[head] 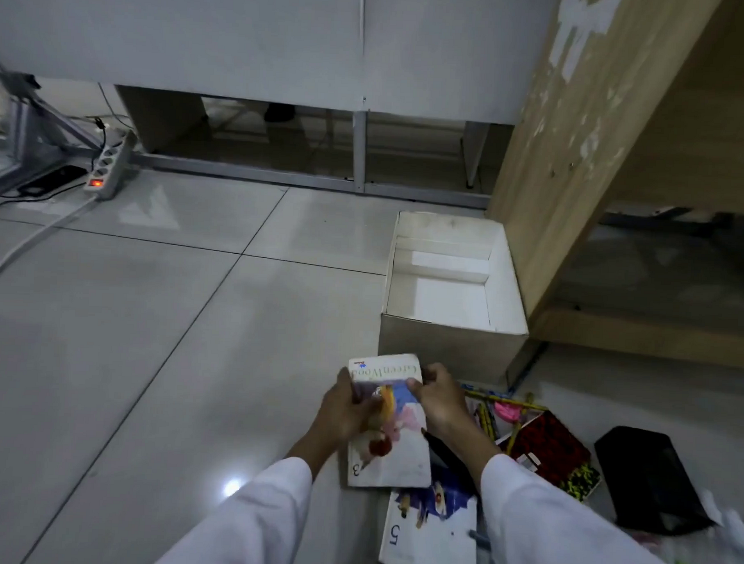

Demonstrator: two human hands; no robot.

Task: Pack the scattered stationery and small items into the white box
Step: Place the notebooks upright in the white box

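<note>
I hold a white book marked 3 (390, 449) above the floor, just in front of the open white box (448, 342). My left hand (347, 408) grips its left edge and my right hand (439, 402) grips its right edge near the top. The box stands upright and looks empty inside. A second white book marked 5 (429, 540) lies on the floor below. To the right lie several pencils (503, 400), a pink item (507, 410), a red and black notebook (552, 449) and a black pouch (647, 477).
A wooden desk panel (581, 141) rises right of the box. A power strip (109, 168) with cables lies at the far left by a metal frame. A grey partition (244, 37) closes the back. Grey floor tiles (146, 336) spread to the left.
</note>
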